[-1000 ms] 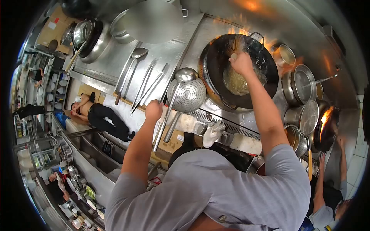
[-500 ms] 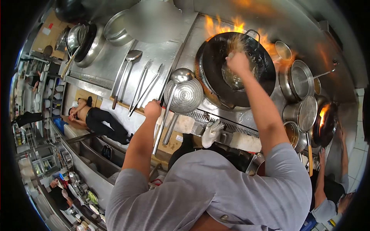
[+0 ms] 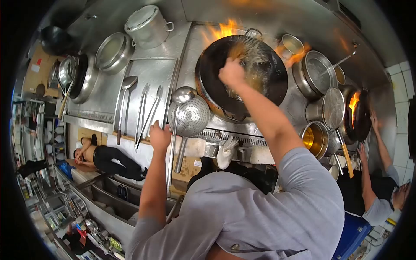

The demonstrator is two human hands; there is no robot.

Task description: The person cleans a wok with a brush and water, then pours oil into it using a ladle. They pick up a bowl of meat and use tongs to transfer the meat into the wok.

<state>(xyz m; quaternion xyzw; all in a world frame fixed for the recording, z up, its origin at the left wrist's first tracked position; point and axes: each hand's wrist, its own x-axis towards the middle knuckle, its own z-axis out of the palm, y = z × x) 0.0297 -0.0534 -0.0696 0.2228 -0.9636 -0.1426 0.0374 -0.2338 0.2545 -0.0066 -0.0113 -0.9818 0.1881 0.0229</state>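
Observation:
My right hand (image 3: 232, 73) is closed around a bamboo wok brush (image 3: 237, 51), blurred by motion, inside a large black wok (image 3: 212, 65). Splashing liquid (image 3: 258, 65) covers the wok's middle and right side. Flames (image 3: 223, 30) rise behind its far rim. My left hand (image 3: 160, 135) is at the counter's front edge with fingers curled; whatever it grips is hidden. Just right of it lie a steel ladle (image 3: 183, 95) and a perforated strainer (image 3: 190, 116), the ladle's bowl overlapping the strainer. Metal tongs (image 3: 151, 110) and a wok spatula (image 3: 129, 83) lie to its left.
A lidded pot (image 3: 147, 27) and a steel basin (image 3: 112, 52) stand at the back left. On the right are stacked pots (image 3: 318, 71), a mesh skimmer (image 3: 333, 108) and a flaming wok (image 3: 359, 115) near another person's hands (image 3: 363, 154). A white cloth (image 3: 226, 152) hangs in front.
The view has shifted, so the cooktop appears farther left. My right hand and the brush have moved toward the wok's left side. Liquid splashes higher. My left hand stays near the counter edge.

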